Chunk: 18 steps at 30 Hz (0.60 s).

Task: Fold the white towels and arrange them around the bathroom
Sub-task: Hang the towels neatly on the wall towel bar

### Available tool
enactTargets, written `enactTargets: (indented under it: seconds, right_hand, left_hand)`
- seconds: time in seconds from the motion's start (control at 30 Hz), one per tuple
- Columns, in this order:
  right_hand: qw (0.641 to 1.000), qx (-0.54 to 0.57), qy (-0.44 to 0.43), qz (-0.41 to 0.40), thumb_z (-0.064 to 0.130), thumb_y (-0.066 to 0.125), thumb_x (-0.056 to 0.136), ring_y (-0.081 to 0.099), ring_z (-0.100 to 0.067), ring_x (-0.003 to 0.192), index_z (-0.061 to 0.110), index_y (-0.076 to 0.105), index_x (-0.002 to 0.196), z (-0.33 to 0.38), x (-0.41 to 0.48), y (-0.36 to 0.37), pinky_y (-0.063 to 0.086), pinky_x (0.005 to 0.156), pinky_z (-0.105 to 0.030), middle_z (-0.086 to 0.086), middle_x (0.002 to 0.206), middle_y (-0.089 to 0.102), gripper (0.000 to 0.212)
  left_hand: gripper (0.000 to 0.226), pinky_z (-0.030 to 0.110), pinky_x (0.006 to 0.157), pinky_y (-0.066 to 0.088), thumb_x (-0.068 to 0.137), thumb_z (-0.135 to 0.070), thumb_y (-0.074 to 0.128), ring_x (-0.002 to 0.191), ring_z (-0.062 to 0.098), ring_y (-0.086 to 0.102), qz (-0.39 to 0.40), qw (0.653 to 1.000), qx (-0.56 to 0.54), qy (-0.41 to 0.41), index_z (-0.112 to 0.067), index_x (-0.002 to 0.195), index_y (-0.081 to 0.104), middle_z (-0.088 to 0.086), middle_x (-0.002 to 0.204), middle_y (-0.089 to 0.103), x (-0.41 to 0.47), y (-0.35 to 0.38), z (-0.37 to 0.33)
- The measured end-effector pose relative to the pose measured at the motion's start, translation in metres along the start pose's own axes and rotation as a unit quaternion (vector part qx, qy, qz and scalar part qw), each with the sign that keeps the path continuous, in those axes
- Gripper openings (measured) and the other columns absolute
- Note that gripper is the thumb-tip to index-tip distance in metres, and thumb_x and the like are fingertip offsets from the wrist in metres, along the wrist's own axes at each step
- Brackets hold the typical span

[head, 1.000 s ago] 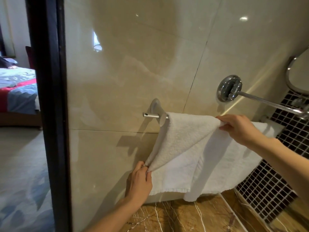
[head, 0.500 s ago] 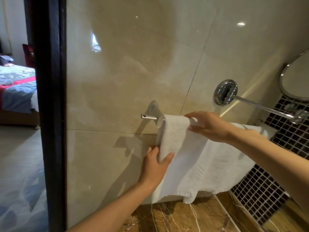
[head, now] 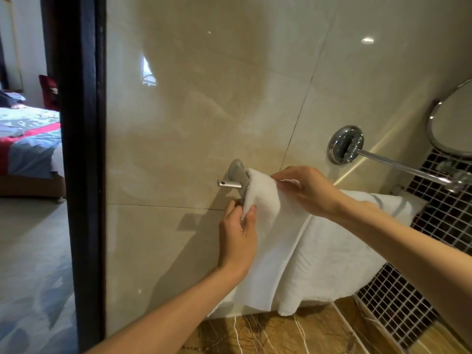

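Observation:
A white towel hangs over a wall-mounted towel bar, whose left mount shows on the beige tile wall. The towel's left end is bunched into a fold next to the mount. My left hand pinches the towel's left edge just below the mount. At the top of the fold my right hand grips the towel where it passes over the bar. The bar itself is hidden under the cloth.
A chrome arm of a round mirror juts from the wall at the right, above the towel. A dark door frame stands left, with a bedroom and bed beyond. Brown marble counter lies below; dark mosaic tile at right.
My left hand rose along the towel's left edge to just under the mount. My right hand slid left along the bar, bunching the towel toward the mount.

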State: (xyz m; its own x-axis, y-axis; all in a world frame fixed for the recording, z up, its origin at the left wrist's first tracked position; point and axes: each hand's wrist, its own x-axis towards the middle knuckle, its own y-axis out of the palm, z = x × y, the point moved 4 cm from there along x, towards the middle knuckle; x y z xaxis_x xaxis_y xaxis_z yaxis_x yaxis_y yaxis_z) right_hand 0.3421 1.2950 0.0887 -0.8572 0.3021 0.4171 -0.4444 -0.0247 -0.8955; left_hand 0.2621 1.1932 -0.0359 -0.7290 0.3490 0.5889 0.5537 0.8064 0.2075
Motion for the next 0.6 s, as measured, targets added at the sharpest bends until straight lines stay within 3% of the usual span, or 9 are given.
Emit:
enactTargets:
  seconds: [0.23,0.4,0.53,0.6]
  right_hand:
    - [0.998,-0.004,0.023,0.059,0.015,0.056,0.095,0.056,-0.02,0.118,0.015,0.055,0.132,-0.008,-0.005,0.017,0.044,0.099,-0.035,-0.003,0.129,0.061,0.037]
    - [0.996,-0.045,0.038,0.068,0.012,0.058,0.092,0.058,-0.025,0.103,0.019,0.056,0.122,-0.019,-0.007,0.017,0.046,0.089,-0.041,-0.003,0.113,0.064,0.031]
    - [0.994,-0.061,0.04,0.083,0.011,0.056,0.092,0.056,-0.027,0.106,0.018,0.053,0.124,-0.019,-0.006,0.017,0.044,0.092,-0.042,-0.006,0.115,0.063,0.033]
    - [0.993,-0.064,0.042,0.085,0.015,0.057,0.091,0.055,-0.027,0.11,0.018,0.051,0.127,-0.015,-0.005,0.016,0.04,0.097,-0.042,-0.006,0.12,0.061,0.036]
  left_hand:
    - [0.025,0.006,0.063,0.038,0.095,-0.018,0.054,0.072,-0.004,0.052,0.034,0.997,0.026,-0.065,-0.013,0.071,0.056,-0.001,0.094,0.052,-0.002,-0.004,0.024]
    - [0.045,0.011,0.057,0.036,0.093,-0.027,0.057,0.06,0.006,0.045,0.057,0.987,0.101,-0.108,-0.015,0.053,0.039,-0.001,0.08,0.047,-0.001,-0.002,0.041]
    - [0.051,0.019,0.054,0.032,0.092,-0.028,0.059,0.056,0.01,0.038,0.078,0.982,0.134,-0.105,-0.015,0.051,0.032,0.0,0.071,0.04,0.004,-0.001,0.041]
    - [0.048,0.017,0.054,0.032,0.093,-0.027,0.057,0.057,0.009,0.039,0.072,0.984,0.122,-0.104,-0.016,0.052,0.035,0.0,0.07,0.041,0.003,-0.004,0.044]
